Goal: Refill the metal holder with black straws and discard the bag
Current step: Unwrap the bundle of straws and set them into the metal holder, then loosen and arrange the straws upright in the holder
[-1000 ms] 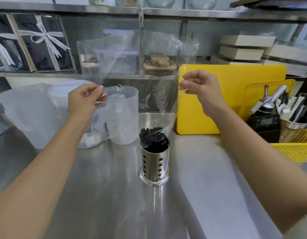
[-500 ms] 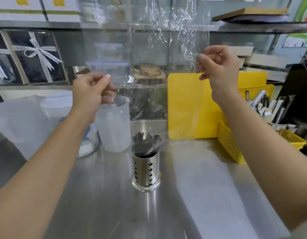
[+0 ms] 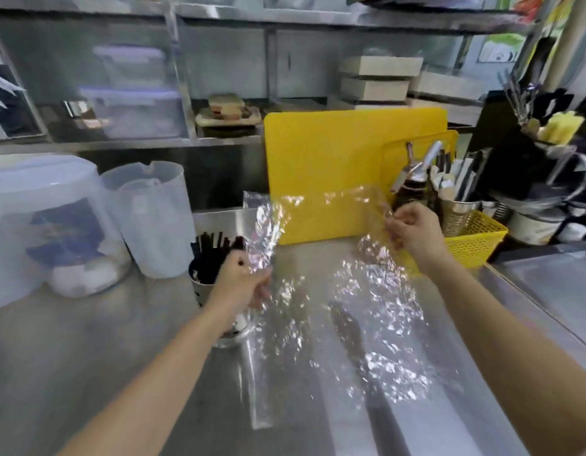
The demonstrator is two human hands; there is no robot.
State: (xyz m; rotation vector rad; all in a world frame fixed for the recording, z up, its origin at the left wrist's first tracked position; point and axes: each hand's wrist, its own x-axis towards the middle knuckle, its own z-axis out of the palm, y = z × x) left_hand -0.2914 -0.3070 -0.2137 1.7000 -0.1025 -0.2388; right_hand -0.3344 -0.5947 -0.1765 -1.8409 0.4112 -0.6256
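The perforated metal holder (image 3: 200,291) stands on the steel counter, mostly hidden behind my left hand. Black straws (image 3: 210,255) stick up out of it. The clear plastic bag (image 3: 364,297) is off the holder and hangs crinkled and empty-looking over the counter to the holder's right. My left hand (image 3: 243,279) grips the bag's left edge right in front of the holder. My right hand (image 3: 415,233) pinches the bag's upper right corner near the yellow basket.
Two translucent pitchers (image 3: 153,222) and a lidded tub (image 3: 44,225) stand left of the holder. A yellow cutting board (image 3: 334,159) leans at the back. A yellow basket (image 3: 476,238) with utensils sits at the right. Shelves run above the steel counter (image 3: 120,340).
Both hands have come down from shelf height to just above the counter. The bag has left the holder and swung right and down, and the straws stay in the holder.
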